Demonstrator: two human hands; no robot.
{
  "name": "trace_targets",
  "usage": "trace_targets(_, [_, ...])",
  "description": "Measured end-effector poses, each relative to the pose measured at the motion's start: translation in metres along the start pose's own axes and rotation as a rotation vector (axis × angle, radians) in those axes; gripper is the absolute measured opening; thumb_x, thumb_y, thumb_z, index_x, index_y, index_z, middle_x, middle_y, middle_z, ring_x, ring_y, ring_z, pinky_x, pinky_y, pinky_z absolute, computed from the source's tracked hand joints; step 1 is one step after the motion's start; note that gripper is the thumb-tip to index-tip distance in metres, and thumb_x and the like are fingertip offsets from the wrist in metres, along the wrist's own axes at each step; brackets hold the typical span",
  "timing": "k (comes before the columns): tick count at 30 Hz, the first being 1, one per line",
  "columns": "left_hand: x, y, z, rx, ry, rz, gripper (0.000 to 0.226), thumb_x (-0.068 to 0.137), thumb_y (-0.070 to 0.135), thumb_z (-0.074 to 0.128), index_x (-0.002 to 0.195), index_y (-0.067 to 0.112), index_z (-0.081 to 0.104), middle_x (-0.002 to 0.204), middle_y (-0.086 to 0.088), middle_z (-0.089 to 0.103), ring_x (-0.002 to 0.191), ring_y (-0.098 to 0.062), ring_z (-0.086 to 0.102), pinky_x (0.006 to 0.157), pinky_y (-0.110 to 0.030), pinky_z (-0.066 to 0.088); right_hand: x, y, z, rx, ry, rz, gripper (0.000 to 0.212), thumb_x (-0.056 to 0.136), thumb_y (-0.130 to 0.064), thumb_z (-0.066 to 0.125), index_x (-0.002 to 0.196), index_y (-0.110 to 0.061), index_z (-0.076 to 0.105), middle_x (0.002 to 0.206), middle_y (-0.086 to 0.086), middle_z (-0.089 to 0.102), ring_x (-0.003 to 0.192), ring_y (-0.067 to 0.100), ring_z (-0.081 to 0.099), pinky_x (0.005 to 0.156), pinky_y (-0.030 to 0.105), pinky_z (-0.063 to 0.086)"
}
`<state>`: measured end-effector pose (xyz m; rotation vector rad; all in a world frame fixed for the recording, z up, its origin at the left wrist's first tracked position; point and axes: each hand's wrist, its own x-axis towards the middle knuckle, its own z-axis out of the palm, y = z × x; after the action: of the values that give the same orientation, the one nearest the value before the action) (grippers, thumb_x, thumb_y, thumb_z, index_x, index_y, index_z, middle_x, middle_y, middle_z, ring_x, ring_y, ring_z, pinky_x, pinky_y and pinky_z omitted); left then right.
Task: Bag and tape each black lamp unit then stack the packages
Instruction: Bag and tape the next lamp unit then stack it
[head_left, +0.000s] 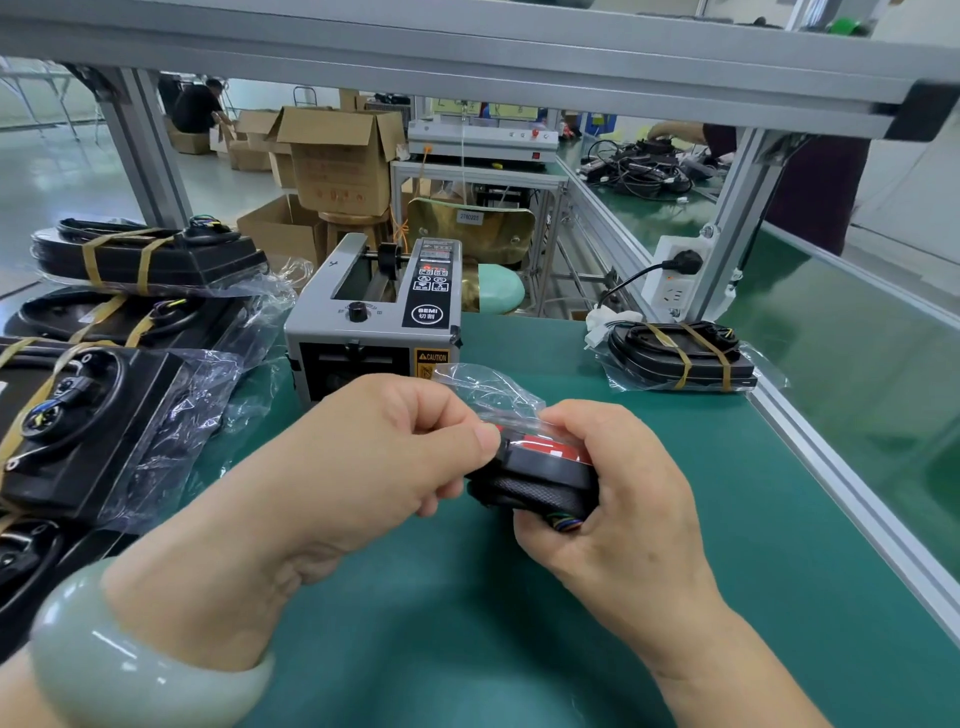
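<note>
Held the black lamp unit (535, 478) in the right hand (623, 493), just above the green table mat (467, 623), near the middle of the bench and in front of the tape dispenser (374, 322). Curled the right fingers under and around its right end, thumb on top. Pinched with the left hand (395, 457), thumb against forefinger, the edge of the clear plastic bag (488, 389) at the unit's left end, with the other left fingers curled in. Saw the bag rising crumpled above the unit, between the two hands, and a red and white label on the unit's top under the plastic. Saw some coloured wires at the lower edge, against the right palm. Could not tell how deep in the bag the unit sat. Wore a pale green bangle (130, 665) on the left wrist.

Noticed at the left edge of the bench the stacked packages (145, 260), bound with tan tape strips, and a nearer bagged unit (78, 415) with its loose bag end toward the dispenser. Noticed one more taped package (680, 358) alone at the right side of the mat, beside the aluminium rail, near a white power strip (675, 275) with a black plug in it. Saw open cardboard boxes (337, 156) behind the bench.
</note>
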<state>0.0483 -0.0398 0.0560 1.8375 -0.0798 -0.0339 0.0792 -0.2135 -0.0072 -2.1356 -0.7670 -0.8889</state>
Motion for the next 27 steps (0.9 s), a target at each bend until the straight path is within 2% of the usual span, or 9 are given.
trace_targets(5, [0.0006,0.0008,0.0010,0.030,0.004,0.002,0.024,0.076,0.030,0.074,0.057,0.023,0.063,0.047,0.005,0.054,0.041,-0.006,0.043,0.041,-0.012,0.034,0.0000,-0.0001,0.0002,-0.003,0.001,0.004,0.054,0.056,-0.020,0.071,0.105,-0.026,0.050,0.098,-0.008,0.059,0.084,0.021,0.058,0.070,0.041,0.051])
trace_targets(10, [-0.0003,0.0011,0.0023,0.095,0.025,0.029,0.017,0.070,0.031,0.065,0.058,0.018,0.063,0.046,0.005,0.053,0.042,-0.008,0.041,0.041,-0.014,0.035,-0.0002,-0.0004,0.0007,-0.005,0.001,-0.003,0.054,0.057,-0.020,0.072,0.105,-0.026,0.049,0.098,-0.008,0.059,0.084,0.021,0.058,0.070,0.041,0.051])
trace_targets(19, [-0.0021,-0.0004,0.0050,0.193,0.085,0.041,0.017,0.067,0.036,0.063,0.057,0.022,0.062,0.048,0.004,0.050,0.048,-0.014,0.039,0.052,-0.026,0.035,-0.0007,-0.0005,0.0014,0.000,-0.010,-0.012,0.055,0.056,-0.019,0.072,0.106,-0.025,0.050,0.098,-0.007,0.060,0.085,0.021,0.058,0.070,0.042,0.050])
trace_targets(27, [-0.0020,-0.0025,0.0055,0.231,0.132,0.052,0.017,0.068,0.038,0.063,0.063,0.021,0.063,0.044,0.007,0.049,0.042,-0.010,0.038,0.040,-0.017,0.032,-0.0003,-0.0012,0.0021,-0.008,-0.010,-0.003,0.051,0.055,-0.018,0.073,0.104,-0.017,0.057,0.098,-0.006,0.060,0.084,0.021,0.058,0.070,0.043,0.051])
